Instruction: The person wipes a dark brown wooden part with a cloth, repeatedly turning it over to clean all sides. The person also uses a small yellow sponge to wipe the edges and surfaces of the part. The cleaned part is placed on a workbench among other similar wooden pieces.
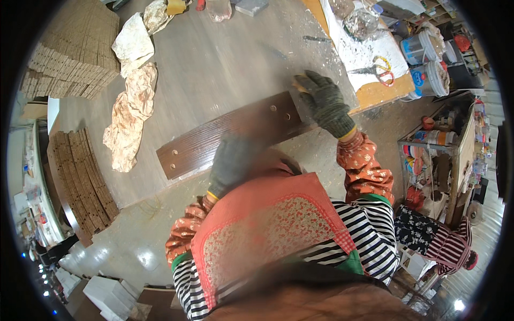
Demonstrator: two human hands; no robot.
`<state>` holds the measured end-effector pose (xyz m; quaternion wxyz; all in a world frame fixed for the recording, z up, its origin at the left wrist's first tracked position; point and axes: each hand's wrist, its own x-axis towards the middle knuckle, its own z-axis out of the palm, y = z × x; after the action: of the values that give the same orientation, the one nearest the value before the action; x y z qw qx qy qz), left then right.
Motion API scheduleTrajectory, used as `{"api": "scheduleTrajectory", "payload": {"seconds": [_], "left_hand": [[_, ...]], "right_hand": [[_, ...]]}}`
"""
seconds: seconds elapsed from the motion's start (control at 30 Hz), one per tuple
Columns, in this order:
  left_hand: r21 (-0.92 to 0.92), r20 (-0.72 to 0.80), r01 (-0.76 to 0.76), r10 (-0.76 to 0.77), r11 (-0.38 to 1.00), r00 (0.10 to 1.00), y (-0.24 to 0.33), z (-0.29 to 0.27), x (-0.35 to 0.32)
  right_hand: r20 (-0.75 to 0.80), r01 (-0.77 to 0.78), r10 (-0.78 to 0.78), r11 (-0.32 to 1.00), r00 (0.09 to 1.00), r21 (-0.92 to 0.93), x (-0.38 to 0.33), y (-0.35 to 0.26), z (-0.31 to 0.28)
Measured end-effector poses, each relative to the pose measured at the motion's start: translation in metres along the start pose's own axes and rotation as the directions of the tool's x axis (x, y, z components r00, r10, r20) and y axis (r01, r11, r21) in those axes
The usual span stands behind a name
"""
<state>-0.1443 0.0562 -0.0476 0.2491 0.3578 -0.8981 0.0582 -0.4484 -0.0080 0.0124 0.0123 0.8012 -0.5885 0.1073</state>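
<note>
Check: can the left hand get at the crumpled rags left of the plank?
Probably yes. The left hand rests on the plank; only bare tabletop lies between it and the rags.

left hand (234,163): gloved, palm down, blurred | right hand (324,101): gloved, fingers curled

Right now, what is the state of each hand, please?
Left hand: gloved, resting on the dark wooden board; grip cannot be told.
Right hand: gloved, closed on a yellowish pad at the board's end.

Grey worktable (214,64), shiny concrete floor (118,251), cluttered metal shelf (444,160), 2 paint buckets (423,64).
</note>
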Motion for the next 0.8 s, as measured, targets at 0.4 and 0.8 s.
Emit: {"api": "scheduleTrajectory", "payload": {"seconds": [0.4,0.8], "left_hand": [[-0.076,0.380,0.265,-0.218,0.961,0.899,-0.001,-0.032,0.052],[-0.157,0.206,-0.126,0.157,0.980,0.966,0.023,0.034,0.040]], "right_hand": [[-0.155,0.166,-0.131,0.958,0.979,0.235,-0.052,-0.007,0.011],[-0.127,0.144,-0.151,0.987,0.980,-0.064,-0.067,0.023,-0.002]]}}
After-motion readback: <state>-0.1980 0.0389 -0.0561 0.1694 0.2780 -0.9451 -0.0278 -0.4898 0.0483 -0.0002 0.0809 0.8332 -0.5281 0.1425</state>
